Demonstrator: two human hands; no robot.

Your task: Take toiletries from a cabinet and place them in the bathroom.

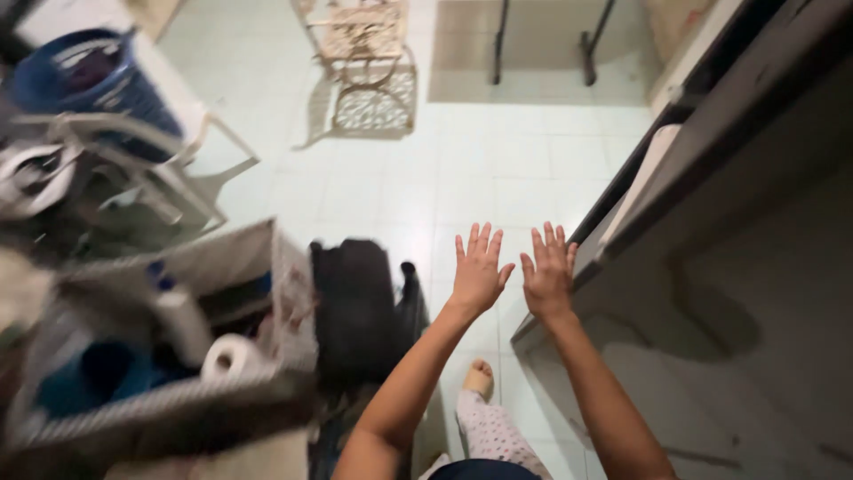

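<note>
Pale floor tiles (391,178) are seen below. Both hands, left (478,267) and right (548,269), are held out empty with fingers spread, side by side; the grey surface (711,142) edge lies just right, nearer the right hand.

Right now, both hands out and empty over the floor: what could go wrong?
1. The right hand is close to the edge of the grey counter; a sideways swing could knock the fingers on it.
2. The black bag sits on the tiled floor next to the bare foot; a step could catch it.
3. The open box beside the left hand side is crowded, with a paper roll near its rim; a bump might tip it out.
</note>
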